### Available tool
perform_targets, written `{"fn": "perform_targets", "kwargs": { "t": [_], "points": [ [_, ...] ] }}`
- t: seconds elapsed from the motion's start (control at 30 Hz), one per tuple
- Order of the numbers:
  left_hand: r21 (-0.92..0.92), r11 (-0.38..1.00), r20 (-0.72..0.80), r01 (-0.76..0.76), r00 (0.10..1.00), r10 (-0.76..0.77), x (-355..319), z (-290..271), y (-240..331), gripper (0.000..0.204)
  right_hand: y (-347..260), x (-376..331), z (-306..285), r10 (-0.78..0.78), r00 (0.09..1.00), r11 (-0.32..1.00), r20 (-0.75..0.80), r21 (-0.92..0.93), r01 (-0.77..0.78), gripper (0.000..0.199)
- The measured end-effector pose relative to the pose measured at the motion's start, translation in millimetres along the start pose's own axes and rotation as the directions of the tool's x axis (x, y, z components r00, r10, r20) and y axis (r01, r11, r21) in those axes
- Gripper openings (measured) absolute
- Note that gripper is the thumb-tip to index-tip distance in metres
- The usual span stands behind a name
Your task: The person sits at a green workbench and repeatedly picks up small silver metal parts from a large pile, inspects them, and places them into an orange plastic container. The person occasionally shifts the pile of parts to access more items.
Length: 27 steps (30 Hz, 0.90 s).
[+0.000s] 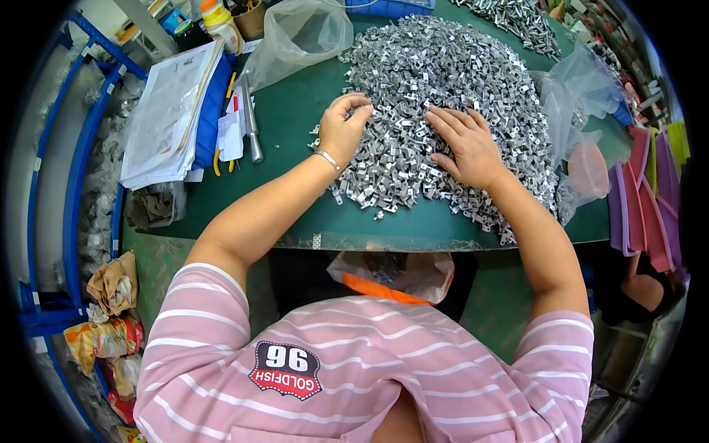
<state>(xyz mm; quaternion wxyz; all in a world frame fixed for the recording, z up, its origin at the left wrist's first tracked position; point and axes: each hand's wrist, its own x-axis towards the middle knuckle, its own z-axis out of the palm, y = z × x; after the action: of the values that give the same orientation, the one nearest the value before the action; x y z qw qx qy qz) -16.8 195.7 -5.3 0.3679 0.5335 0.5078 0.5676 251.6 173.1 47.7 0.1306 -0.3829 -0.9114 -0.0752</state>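
Note:
A wide heap of small grey metal clips (450, 74) with holes covers the middle of the green table (284, 214). At the heap's left edge is my left hand (344, 129), its fingers curled and thumb drawn in; whatever they hold is hidden. My right hand (470, 151) lies palm down on the heap, fingers stretched out and apart, thumb pointing left. Some loose clips lie toward the front edge. Below that edge, at my lap, an open plastic bag (432, 273) with an orange band has small dark pieces inside.
On the left, papers (173, 103) rest on a blue bin beside a metal rod tool (252, 122). Clear plastic bags (303, 37) stand behind. Screw-like parts (517, 22) are piled at the far right. Pink and purple bins (642, 192) stand right; blue shelving (77, 162) is left.

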Motion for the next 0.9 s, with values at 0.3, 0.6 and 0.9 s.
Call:
{"fn": "perform_targets", "kwargs": {
  "t": [0.3,0.6,0.9],
  "points": [
    [0.349,0.870,-0.022,-0.349,0.924,0.381,-25,25,32,0.017,-2,2,1,0.010,1.000,1.000,-0.002,-0.028,-0.010,0.069],
    [0.645,0.612,0.176,-0.457,0.869,0.463,-59,107,51,0.027,7,-3,8,0.039,0.999,0.999,0.014,-0.032,-0.039,0.064],
    [0.624,0.773,-0.227,0.113,0.973,0.041,-50,-37,11,0.052,-1,-3,2,0.013,1.000,0.999,0.001,-0.051,-0.013,0.073]
  ]
}}
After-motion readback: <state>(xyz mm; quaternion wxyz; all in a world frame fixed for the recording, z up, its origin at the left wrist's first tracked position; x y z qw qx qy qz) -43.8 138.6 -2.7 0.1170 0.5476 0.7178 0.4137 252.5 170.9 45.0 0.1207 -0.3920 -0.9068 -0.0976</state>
